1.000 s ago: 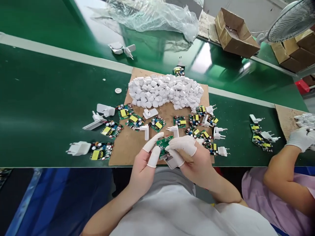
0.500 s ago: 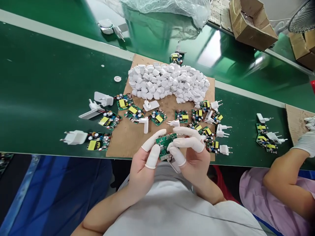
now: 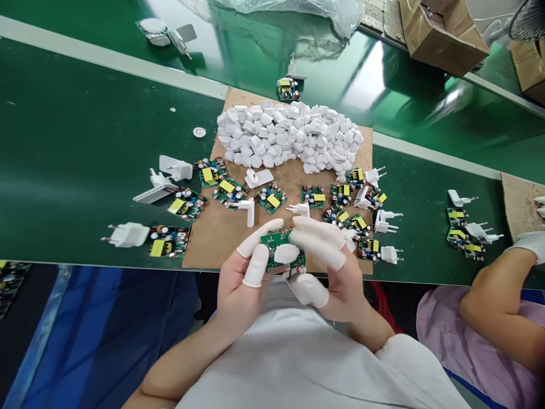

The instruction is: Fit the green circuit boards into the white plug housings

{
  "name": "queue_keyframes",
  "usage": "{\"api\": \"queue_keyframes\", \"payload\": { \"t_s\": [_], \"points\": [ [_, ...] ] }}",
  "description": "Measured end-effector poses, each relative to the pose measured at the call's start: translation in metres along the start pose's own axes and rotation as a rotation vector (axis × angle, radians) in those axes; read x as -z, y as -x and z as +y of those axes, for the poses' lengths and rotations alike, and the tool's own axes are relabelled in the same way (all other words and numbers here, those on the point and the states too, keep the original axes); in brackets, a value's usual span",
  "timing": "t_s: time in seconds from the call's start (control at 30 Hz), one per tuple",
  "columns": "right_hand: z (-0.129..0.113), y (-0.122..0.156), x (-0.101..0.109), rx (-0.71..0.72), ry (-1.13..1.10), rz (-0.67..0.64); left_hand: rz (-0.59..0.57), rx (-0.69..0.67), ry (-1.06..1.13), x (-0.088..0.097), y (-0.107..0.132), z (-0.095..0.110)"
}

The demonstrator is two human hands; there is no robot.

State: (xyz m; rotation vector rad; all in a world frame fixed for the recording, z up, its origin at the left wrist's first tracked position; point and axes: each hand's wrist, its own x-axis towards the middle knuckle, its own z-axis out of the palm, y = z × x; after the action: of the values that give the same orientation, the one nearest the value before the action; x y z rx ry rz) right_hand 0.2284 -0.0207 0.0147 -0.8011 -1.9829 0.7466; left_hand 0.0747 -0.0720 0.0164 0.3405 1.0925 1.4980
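Green circuit board, pinched by left hand and right hand; its 3 o'clock edge hidden under gloved fingers.

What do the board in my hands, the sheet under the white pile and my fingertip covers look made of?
The circuit board looks like rigid green laminate, probably fibreglass, slightly glossy with pale markings. The sheet looks like brown cardboard, matte, flat with a cut edge. The fingertip covers look like thin latex or similar rubber, off-white, smooth, rolled rim at the base.
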Motion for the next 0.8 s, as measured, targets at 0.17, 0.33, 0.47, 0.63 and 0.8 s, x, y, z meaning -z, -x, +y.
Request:
{"api": "queue_keyframes", "payload": {
  "t_s": [0.17, 0.33, 0.47, 0.63, 0.8],
  "points": [
    [0.004, -0.002, -0.002, -0.349, -0.309, -0.081, -0.039, -0.072, -0.120, 0.003, 0.003, -0.005],
    [0.004, -0.004, -0.002, -0.301, -0.245, -0.162, -0.040, -0.224, -0.349, 0.016, 0.007, -0.017],
    [0.004, -0.003, -0.001, -0.132, -0.210, -0.202, 0.017, -0.247, -0.418, 0.017, 0.009, -0.014],
    [0.000, 0.003, -0.010, -0.212, -0.334, -0.063, -0.037, -0.452, -0.603, 0.024, 0.007, -0.015],
    [0.000, 0.003, -0.011, -0.362, -0.456, 0.004, -0.247, -0.316, -0.541, 0.031, 0.002, -0.012]
  ]
}}
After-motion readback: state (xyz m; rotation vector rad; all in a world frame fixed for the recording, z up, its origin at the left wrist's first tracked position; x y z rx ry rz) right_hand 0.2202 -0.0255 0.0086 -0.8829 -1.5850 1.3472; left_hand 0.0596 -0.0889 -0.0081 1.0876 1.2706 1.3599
